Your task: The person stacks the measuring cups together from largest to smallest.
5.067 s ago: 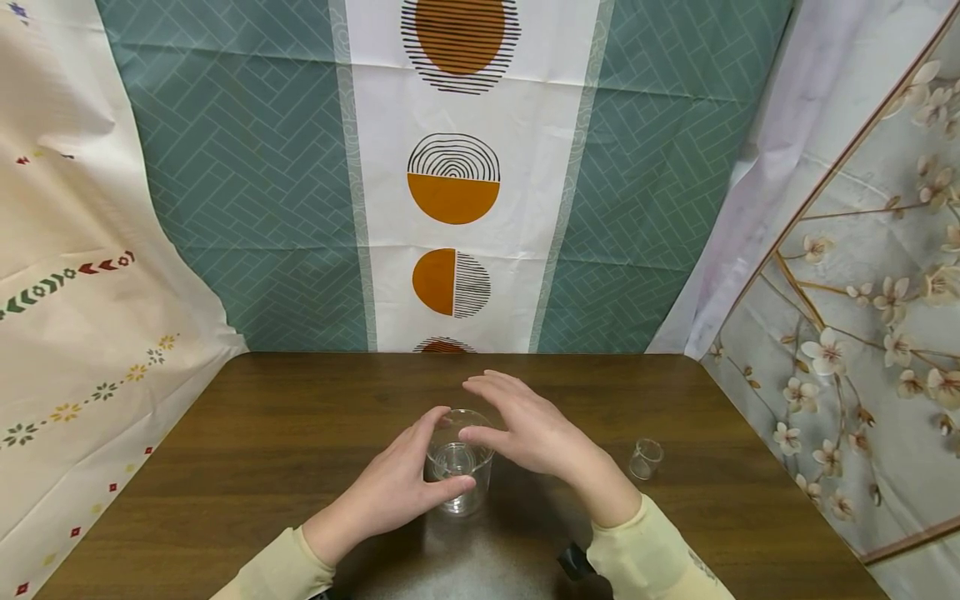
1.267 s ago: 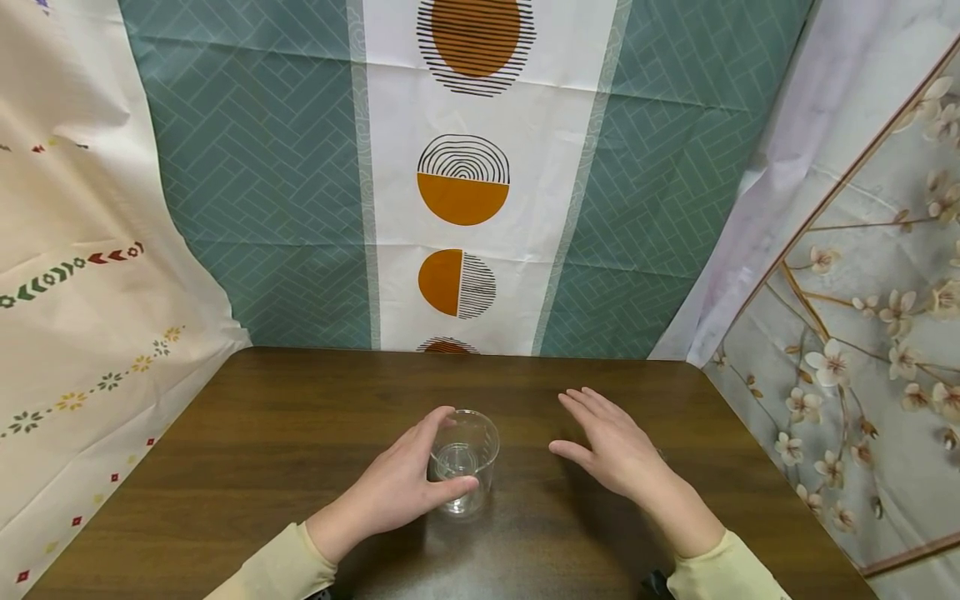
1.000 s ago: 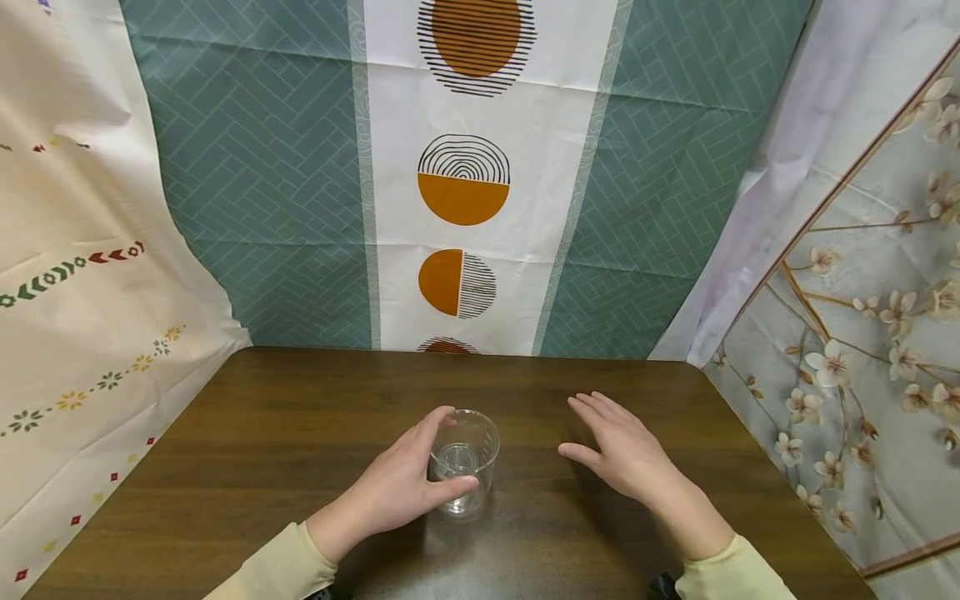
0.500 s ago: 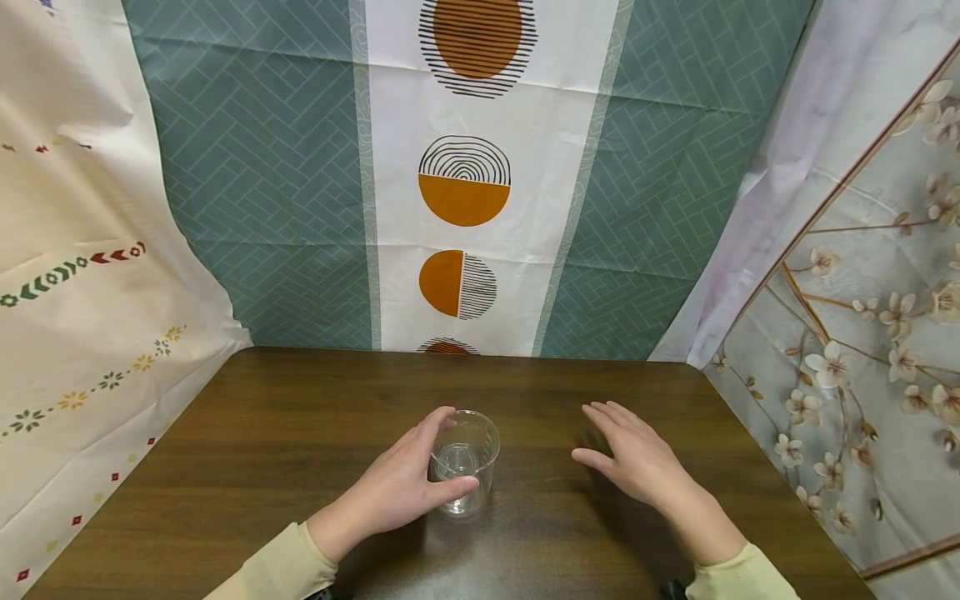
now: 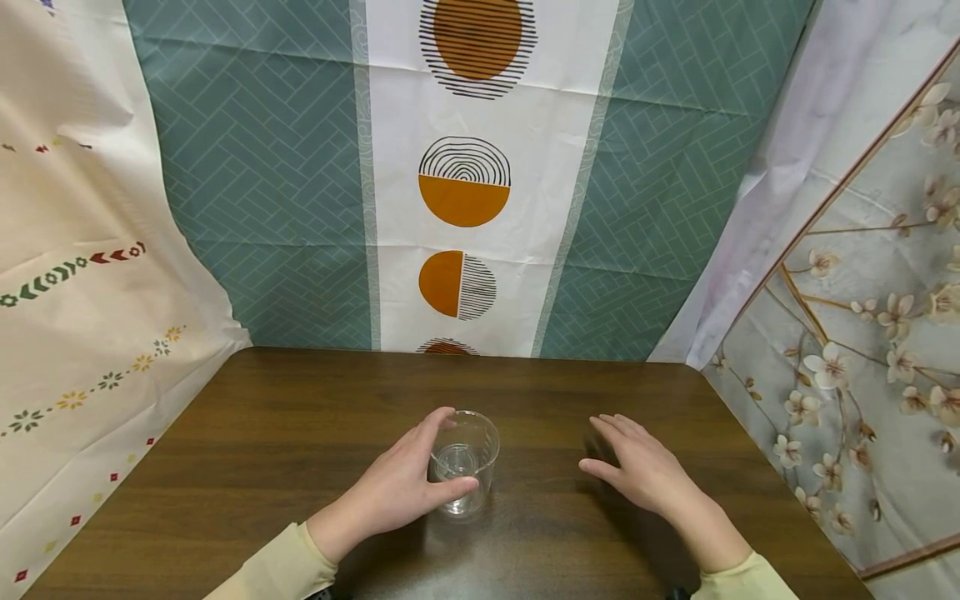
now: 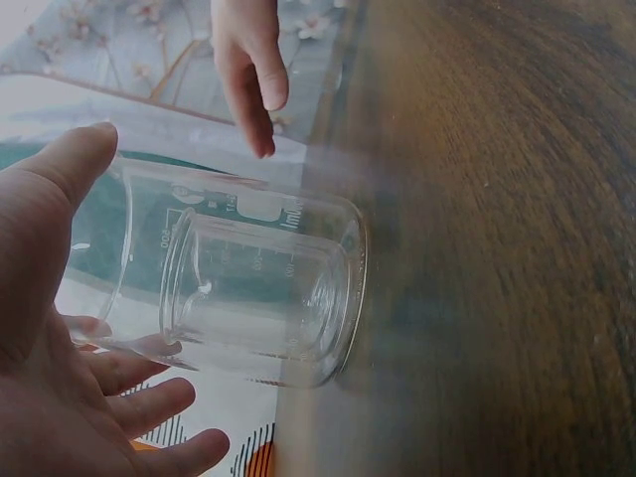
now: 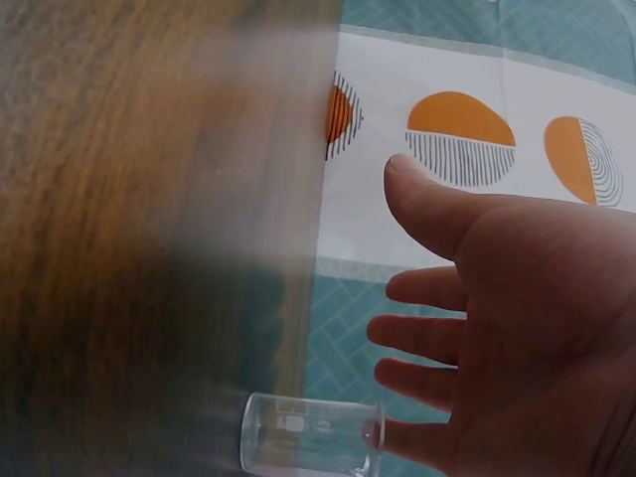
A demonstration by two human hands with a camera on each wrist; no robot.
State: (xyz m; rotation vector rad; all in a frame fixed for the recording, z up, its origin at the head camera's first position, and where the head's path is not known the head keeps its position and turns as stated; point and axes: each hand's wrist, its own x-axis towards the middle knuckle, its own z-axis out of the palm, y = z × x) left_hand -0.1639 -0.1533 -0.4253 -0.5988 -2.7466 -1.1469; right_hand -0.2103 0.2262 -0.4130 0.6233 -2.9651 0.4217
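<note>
A large clear glass beaker [image 5: 483, 475] stands upright on the brown wooden table, with a smaller beaker [image 6: 258, 288] nested inside it. My left hand [image 5: 397, 483] holds the large beaker near its rim, thumb on the near side and fingers on the far side. To the right, my right hand [image 5: 645, 467] hovers over the table, fingers extended and holding nothing. In the right wrist view another small beaker [image 7: 313, 437] stands by the little finger of that hand; whether they touch I cannot tell. The right hand hides this beaker in the head view.
The wooden table [image 5: 315, 400] ends at a green and white patterned curtain [image 5: 292, 167] at the back. A cream cloth [image 5: 97, 292] hangs at the left, and a floral cloth [image 5: 847, 417] lines the right side.
My right hand has moved from above the large beaker to the right, lately also slightly towards me, and now covers the separate small beaker. The left hand and large beaker have stayed in place.
</note>
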